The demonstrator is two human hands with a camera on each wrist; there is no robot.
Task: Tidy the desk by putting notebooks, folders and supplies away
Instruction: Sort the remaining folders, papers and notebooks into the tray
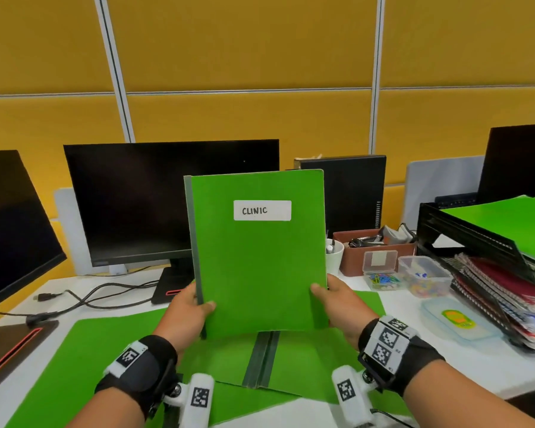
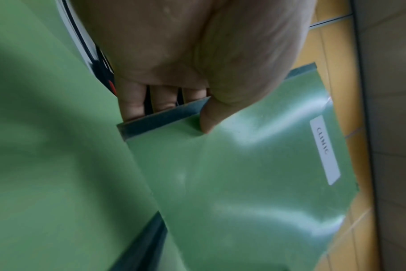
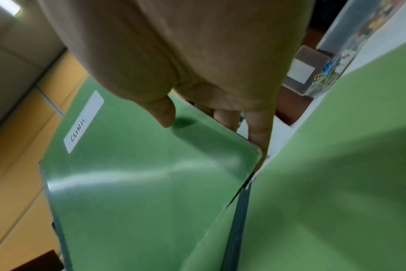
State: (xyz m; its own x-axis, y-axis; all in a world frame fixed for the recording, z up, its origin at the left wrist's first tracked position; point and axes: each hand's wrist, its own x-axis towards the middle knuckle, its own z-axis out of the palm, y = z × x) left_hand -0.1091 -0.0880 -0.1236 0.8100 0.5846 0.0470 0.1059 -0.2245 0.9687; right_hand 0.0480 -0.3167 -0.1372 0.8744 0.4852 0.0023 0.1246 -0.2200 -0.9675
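Observation:
I hold a green folder (image 1: 260, 257) labelled CLINIC upright above the desk, its front facing me. My left hand (image 1: 189, 307) grips its lower spine edge, thumb on the cover and fingers behind. My right hand (image 1: 337, 298) grips the lower right edge the same way. In the left wrist view the thumb presses on the folder (image 2: 243, 174) beside its dark spine. The right wrist view shows the thumb on the cover of the folder (image 3: 139, 183) and fingers curled round its edge. Under my hands more green folders (image 1: 112, 359) lie flat on the desk, one with a dark spine (image 1: 261, 359).
A black stacked tray (image 1: 464, 233) at the right holds green folders above and spiral notebooks (image 1: 507, 301) below. Near it stand clear boxes of clips (image 1: 380, 270), a brown organiser (image 1: 374, 242) and a white cup (image 1: 334, 254). Monitors (image 1: 170, 199) and cables (image 1: 84, 299) fill the back left.

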